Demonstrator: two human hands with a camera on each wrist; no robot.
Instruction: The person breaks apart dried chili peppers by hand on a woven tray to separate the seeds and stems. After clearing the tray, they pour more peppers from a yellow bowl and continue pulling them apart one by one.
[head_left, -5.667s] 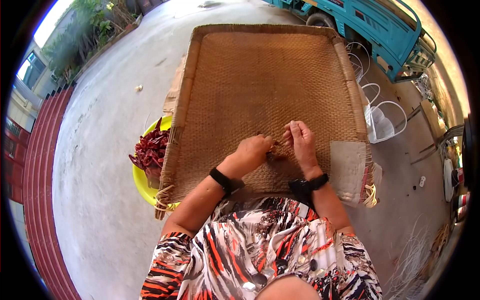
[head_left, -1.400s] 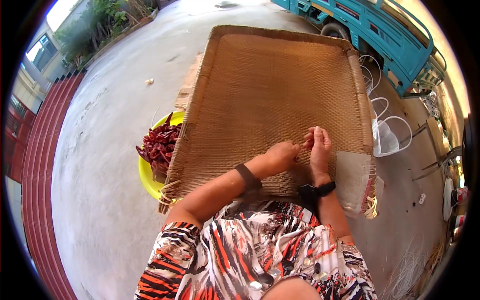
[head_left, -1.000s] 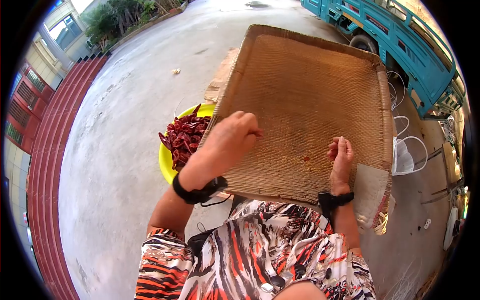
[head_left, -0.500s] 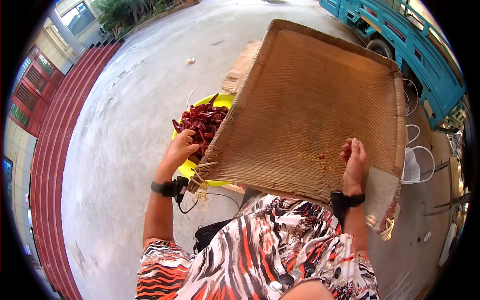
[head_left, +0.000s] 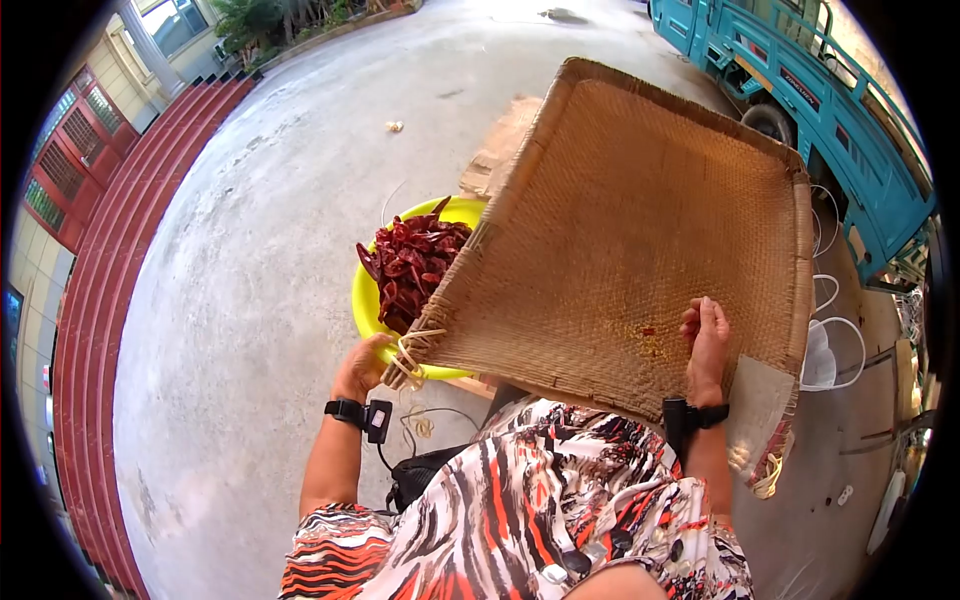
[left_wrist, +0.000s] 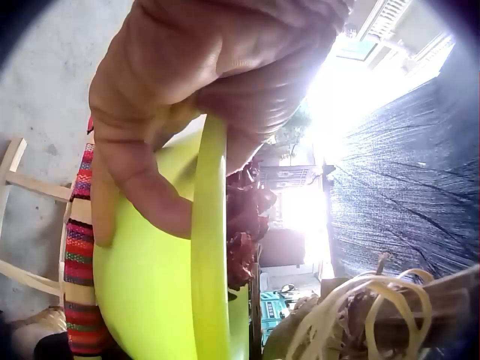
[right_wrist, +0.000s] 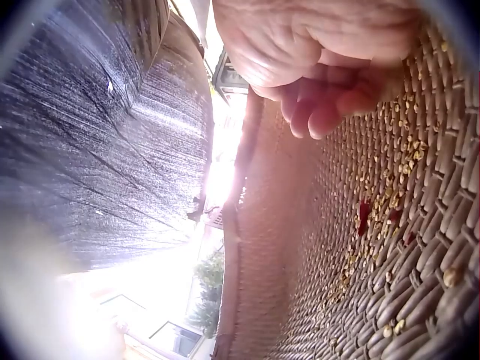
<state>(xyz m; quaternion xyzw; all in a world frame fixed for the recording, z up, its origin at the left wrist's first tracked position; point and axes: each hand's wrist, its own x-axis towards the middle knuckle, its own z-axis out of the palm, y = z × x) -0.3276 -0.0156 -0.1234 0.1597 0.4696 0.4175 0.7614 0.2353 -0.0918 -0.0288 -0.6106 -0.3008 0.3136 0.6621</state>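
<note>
A yellow basin (head_left: 366, 300) heaped with dried red chilies (head_left: 412, 262) sits left of a large woven tray (head_left: 640, 210). My left hand (head_left: 358, 368) grips the basin's near rim, and in the left wrist view its fingers curl round the rim (left_wrist: 210, 262). Above the tray's near right part is my right hand (head_left: 708, 345), fingers curled toward the palm; in the right wrist view nothing shows in the hand (right_wrist: 322, 67). Pale yellow seeds (right_wrist: 409, 161) and small red chili bits (right_wrist: 364, 217) lie on the weave beside it.
Cardboard (head_left: 497, 150) lies beyond the basin, partly under the tray. Red steps (head_left: 130, 260) run along the left. At the right stand a teal cart (head_left: 850, 150) and a white bag with loop handles (head_left: 820, 355). A striped seat (left_wrist: 80, 262) is beside the basin.
My left hand has left the tray's middle, passed over the chilies and taken hold of the basin's rim. The right hand stays over the tray. The head view has swung left.
</note>
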